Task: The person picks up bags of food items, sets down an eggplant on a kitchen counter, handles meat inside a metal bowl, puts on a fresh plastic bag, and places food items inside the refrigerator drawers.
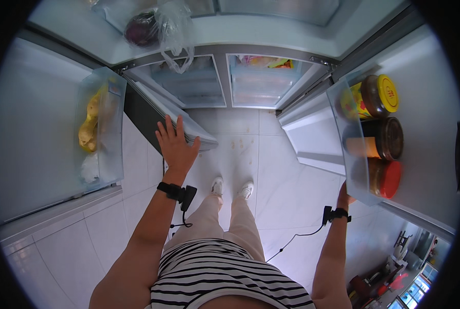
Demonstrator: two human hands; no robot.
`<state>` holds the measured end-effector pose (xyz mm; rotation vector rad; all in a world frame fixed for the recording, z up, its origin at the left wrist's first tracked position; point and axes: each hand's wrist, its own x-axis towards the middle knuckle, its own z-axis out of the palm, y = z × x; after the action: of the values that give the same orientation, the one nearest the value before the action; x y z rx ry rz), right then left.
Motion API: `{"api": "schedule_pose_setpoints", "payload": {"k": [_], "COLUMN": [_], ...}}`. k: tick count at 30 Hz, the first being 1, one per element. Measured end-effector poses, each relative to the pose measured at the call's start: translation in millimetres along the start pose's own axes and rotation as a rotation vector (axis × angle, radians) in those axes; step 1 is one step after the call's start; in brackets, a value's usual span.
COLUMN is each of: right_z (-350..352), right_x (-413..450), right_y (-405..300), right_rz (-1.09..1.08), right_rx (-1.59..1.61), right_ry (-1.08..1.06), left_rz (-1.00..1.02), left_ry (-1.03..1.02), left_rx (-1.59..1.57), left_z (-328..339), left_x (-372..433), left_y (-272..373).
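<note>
With its fingers spread, my left hand [177, 148] is over the lower left freezer door [153, 104], which is swung outward; whether it touches the door cannot be told. My right hand [345, 199] is at the outer end of the lower right freezer door [311, 135]. Its fingers are largely hidden behind the clear bin of the upper right refrigerator door [427, 116], so its grip does not show. Behind both lower doors, freezer drawers [191, 89] are in sight, with colourful packages [268, 61] at the top right one.
Jars with a yellow lid [388, 92], a dark lid [393, 138] and a red lid [391, 179] stand in the right door bin. Ginger-like roots [89, 123] lie in the left bin. A plastic bag [176, 34] hangs over the shelf edge beside a wrapped purple vegetable [141, 30].
</note>
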<state>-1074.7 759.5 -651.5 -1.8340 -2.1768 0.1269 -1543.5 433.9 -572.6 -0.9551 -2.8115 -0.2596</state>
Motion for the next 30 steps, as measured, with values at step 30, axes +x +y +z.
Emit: {"api": "schedule_pose_setpoints", "payload": {"k": [30], "right_z": [-82.8], "right_x": [-141.8], "right_y": [-155.6], "right_rz": [-0.085], "right_rx": [-0.189], "right_ry": [-0.126], "left_rz": [0.011], "left_ry": [-0.143], "left_rx": [-0.009], "left_z": [-20.0], "left_x": [11.9], "left_y": [32.9]}}
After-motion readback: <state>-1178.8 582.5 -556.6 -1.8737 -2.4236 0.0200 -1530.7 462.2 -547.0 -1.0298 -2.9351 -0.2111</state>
